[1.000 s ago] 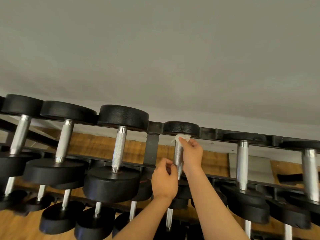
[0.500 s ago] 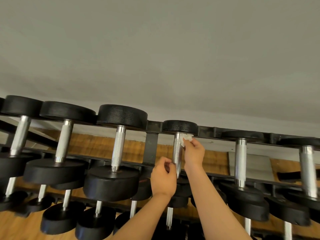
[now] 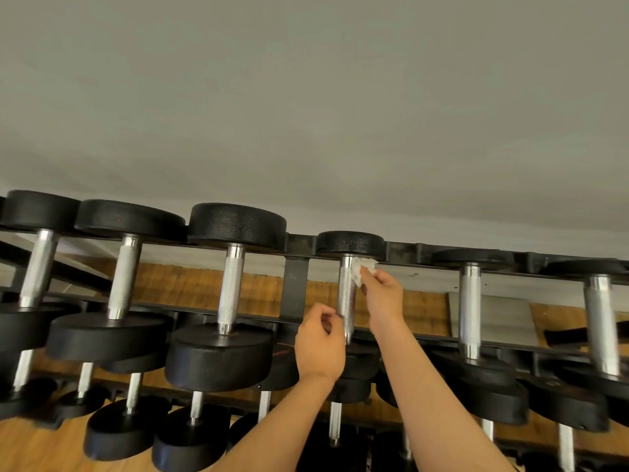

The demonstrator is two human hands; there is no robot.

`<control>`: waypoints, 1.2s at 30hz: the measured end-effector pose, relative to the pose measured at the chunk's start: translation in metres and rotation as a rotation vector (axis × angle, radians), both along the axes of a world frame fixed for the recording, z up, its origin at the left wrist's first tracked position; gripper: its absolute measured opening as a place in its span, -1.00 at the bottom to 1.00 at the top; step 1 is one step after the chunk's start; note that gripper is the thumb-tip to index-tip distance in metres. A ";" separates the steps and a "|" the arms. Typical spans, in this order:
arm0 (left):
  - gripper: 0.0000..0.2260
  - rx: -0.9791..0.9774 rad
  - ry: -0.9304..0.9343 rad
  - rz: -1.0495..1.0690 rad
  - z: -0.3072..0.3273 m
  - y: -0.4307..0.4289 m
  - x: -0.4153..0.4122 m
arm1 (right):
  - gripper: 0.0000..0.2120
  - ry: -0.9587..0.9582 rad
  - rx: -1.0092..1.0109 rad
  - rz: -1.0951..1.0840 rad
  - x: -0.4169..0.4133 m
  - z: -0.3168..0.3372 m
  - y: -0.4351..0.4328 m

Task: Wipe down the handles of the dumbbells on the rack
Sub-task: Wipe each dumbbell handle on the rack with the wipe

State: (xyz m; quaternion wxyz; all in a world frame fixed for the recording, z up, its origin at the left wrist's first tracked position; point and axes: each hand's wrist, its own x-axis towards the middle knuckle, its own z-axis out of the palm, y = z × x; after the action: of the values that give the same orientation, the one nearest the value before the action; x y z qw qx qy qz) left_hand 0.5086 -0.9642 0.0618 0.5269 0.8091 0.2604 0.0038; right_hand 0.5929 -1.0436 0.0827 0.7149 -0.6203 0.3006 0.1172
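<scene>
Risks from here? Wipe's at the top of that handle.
The wipe, a small wad pinched in the right hand, may slip and fall through the rack.
It covers only the top of the handle; the rest may get missed.
Fingers of the left hand sit by the handle; a rolling dumbbell could pinch them.

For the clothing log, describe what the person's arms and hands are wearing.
Nothing worn shows. The left hand and right hand are ungloved, with no rings, watch or bands visible. The left forearm and right forearm are bare, no sleeve within the frame.
</scene>
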 end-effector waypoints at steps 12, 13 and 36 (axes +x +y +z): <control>-0.90 0.012 0.009 -0.005 0.001 0.000 0.000 | -0.92 0.008 0.025 0.109 -0.003 -0.005 -0.007; -0.90 0.010 0.008 -0.004 0.001 0.000 0.000 | -0.90 -0.007 -0.004 0.110 -0.003 -0.005 -0.008; -0.91 0.013 -0.003 -0.014 0.002 0.001 -0.001 | -0.79 -0.169 -0.293 0.127 -0.021 -0.023 -0.005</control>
State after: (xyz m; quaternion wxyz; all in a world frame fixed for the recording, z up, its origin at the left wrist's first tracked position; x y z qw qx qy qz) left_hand 0.5080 -0.9632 0.0633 0.5220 0.8142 0.2541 0.0028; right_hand 0.5715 -1.0484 0.0597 0.6308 -0.7431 0.2136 0.0647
